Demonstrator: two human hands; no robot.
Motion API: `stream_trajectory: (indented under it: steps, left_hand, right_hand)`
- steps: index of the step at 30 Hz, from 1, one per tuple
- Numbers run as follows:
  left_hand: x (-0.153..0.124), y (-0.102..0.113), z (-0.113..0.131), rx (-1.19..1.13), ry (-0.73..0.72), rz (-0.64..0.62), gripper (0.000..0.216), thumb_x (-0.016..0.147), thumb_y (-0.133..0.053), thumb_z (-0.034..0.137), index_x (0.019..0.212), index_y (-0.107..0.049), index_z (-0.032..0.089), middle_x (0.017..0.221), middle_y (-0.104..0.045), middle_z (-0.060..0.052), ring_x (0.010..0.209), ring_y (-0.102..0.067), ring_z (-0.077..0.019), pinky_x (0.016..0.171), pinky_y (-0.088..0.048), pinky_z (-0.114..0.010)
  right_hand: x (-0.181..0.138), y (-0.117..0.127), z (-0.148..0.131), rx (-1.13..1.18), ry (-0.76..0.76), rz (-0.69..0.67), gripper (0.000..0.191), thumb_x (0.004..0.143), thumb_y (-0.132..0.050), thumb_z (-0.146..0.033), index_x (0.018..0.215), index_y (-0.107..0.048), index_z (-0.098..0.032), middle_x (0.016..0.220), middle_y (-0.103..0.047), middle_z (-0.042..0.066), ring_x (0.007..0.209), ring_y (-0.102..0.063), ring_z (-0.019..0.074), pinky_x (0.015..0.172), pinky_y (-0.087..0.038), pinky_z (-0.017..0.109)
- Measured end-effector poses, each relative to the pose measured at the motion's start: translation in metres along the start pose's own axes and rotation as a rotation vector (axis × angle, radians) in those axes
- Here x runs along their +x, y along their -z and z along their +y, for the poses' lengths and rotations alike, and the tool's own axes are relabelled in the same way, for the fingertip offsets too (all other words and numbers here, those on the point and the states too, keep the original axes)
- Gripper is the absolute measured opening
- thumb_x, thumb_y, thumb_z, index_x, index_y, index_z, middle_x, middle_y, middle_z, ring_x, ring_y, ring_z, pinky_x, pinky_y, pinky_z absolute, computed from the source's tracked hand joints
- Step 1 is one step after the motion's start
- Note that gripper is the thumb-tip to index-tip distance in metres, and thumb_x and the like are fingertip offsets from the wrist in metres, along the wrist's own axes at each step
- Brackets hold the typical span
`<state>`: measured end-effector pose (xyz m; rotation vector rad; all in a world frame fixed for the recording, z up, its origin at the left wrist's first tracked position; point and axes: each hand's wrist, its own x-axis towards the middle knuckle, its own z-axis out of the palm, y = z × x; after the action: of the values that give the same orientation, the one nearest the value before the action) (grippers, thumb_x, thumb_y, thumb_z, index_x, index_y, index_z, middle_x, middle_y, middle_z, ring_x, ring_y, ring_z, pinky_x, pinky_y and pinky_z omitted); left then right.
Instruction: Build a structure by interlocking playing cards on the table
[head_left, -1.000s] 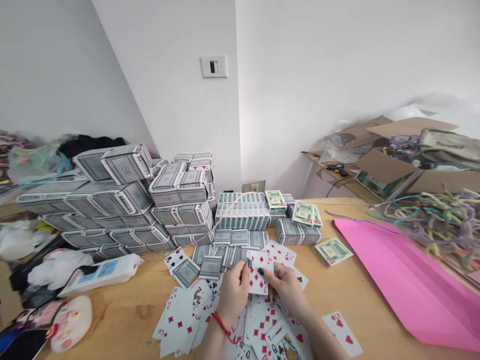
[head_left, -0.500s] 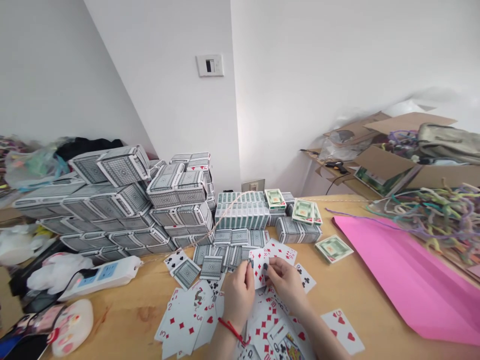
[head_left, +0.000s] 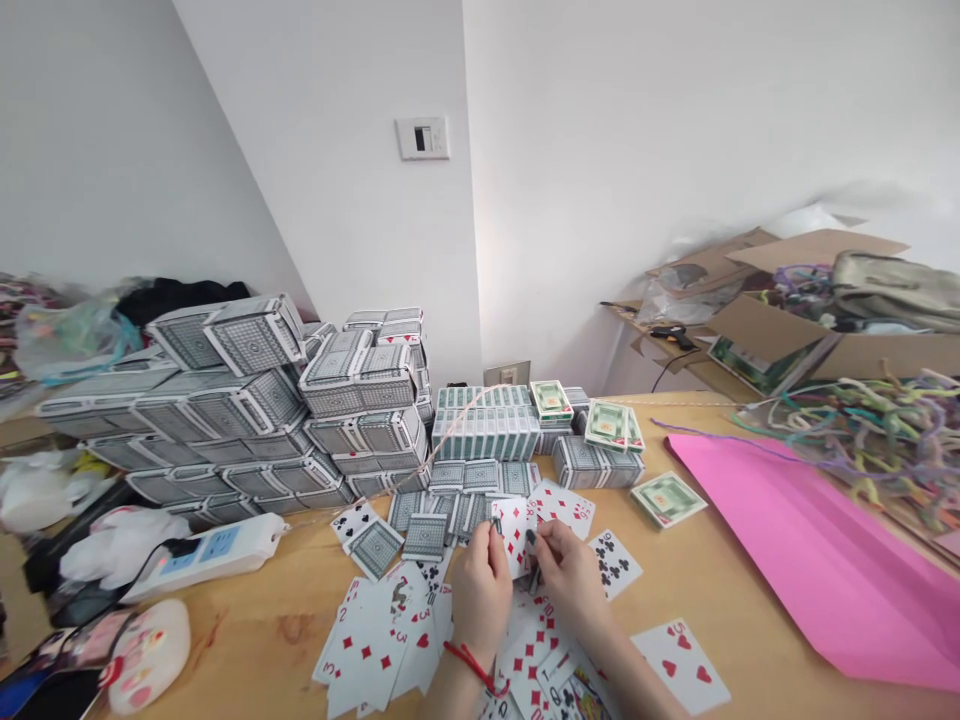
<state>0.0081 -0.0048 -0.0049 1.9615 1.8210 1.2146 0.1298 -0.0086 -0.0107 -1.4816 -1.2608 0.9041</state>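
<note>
Left hand (head_left: 480, 590) and right hand (head_left: 571, 580): both pinched on one red-pipped playing card (head_left: 516, 532), above loose cards (head_left: 375, 640) on table (head_left: 750, 640).

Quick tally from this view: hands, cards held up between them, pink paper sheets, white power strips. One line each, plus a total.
Hands: 2, left hand and right hand
Held card, red diamonds, pinched by both: 1
Pink sheet: 1
White power strip: 1
Total: 5
</note>
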Motion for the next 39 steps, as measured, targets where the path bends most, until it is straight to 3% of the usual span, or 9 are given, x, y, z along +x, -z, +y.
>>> stream_trajectory:
  steps: [11, 18, 22, 28, 32, 39]
  left_hand:
    - [0.009, 0.004, -0.005, -0.097, 0.116, -0.187, 0.029, 0.086, -0.031, 0.030, 0.082, -0.056, 0.017, 0.059, -0.059, -0.003, 0.052, -0.054, -0.0169, 0.047, -0.033, -0.024]
    - [0.012, 0.010, -0.003, -0.208, 0.129, -0.293, 0.028, 0.086, -0.033, 0.033, 0.060, -0.034, 0.022, 0.046, -0.032, 0.007, 0.041, -0.034, -0.0107, 0.043, -0.023, -0.022]
    - [0.012, 0.011, -0.002, -0.259, 0.135, -0.319, 0.030, 0.085, -0.034, 0.033, 0.058, -0.029, 0.021, 0.045, -0.028, 0.007, 0.040, -0.031, -0.0095, 0.043, -0.023, -0.021]
    - [0.013, 0.013, -0.007, -0.380, 0.167, -0.445, 0.035, 0.085, -0.035, 0.038, 0.055, -0.032, 0.020, 0.043, -0.036, 0.006, 0.039, -0.038, -0.0092, 0.043, -0.027, -0.020]
    - [0.013, 0.013, -0.008, -0.348, 0.137, -0.421, 0.037, 0.083, -0.040, 0.038, 0.053, -0.030, 0.020, 0.042, -0.033, 0.006, 0.040, -0.033, -0.0085, 0.042, -0.022, -0.021]
    - [0.014, 0.010, -0.009, -0.390, 0.163, -0.484, 0.038, 0.081, -0.040, 0.033, 0.048, -0.025, 0.020, 0.038, -0.031, 0.006, 0.037, -0.032, -0.0082, 0.040, -0.020, -0.022]
  right_hand:
    - [0.006, 0.007, 0.000, 0.358, -0.170, -0.176, 0.036, 0.073, -0.054, -0.055, 0.071, -0.047, -0.019, 0.053, -0.046, -0.005, 0.045, -0.045, 0.0108, 0.047, -0.040, 0.024]
    - [0.007, 0.014, -0.014, 0.602, -0.278, -0.268, 0.036, 0.066, -0.063, -0.052, 0.071, -0.053, -0.018, 0.057, -0.054, -0.002, 0.049, -0.050, 0.0112, 0.050, -0.041, 0.023]
    - [0.008, 0.012, -0.009, 0.596, -0.293, -0.282, 0.036, 0.061, -0.068, -0.050, 0.066, -0.054, -0.017, 0.054, -0.055, -0.003, 0.048, -0.048, 0.0108, 0.049, -0.038, 0.022]
    - [0.010, 0.013, -0.005, 0.598, -0.314, -0.252, 0.036, 0.060, -0.069, -0.049, 0.064, -0.052, -0.017, 0.051, -0.048, -0.005, 0.044, -0.040, 0.0081, 0.046, -0.032, 0.021]
    - [0.010, 0.014, -0.005, 0.550, -0.290, -0.276, 0.037, 0.060, -0.068, -0.050, 0.063, -0.050, -0.018, 0.050, -0.044, -0.006, 0.045, -0.036, 0.0076, 0.045, -0.029, 0.021]
    - [0.011, 0.009, 0.007, 0.350, -0.185, -0.273, 0.036, 0.072, -0.054, -0.052, 0.062, -0.044, -0.018, 0.052, -0.037, -0.006, 0.046, -0.031, 0.0081, 0.045, -0.027, 0.021]
